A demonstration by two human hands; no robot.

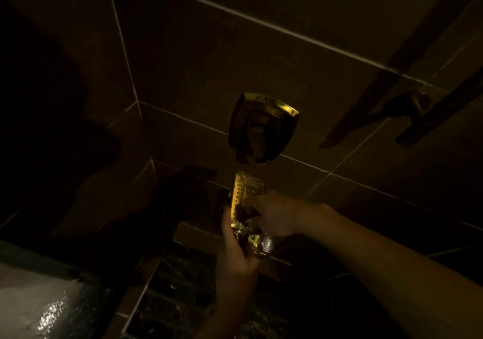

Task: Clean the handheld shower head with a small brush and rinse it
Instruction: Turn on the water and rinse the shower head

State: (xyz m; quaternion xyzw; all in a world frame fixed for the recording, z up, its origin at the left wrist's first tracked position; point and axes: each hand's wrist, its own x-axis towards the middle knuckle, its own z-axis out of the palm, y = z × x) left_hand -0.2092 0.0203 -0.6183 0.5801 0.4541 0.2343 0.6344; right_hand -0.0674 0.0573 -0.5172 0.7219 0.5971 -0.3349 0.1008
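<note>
Dimly lit, dark tiled walls [209, 51] with pale grout fill the frame around a chrome wall valve [262, 129] at centre. Below it, the left hand [235, 249] grips the shower head [245, 195] by its handle, fingers curled round it, while the right hand [277, 215] rests against its face, finger position unclear.

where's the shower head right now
In the head view the shower head sits low and centre, just below the wall valve, gripped by the left hand with the right hand against it.
</note>
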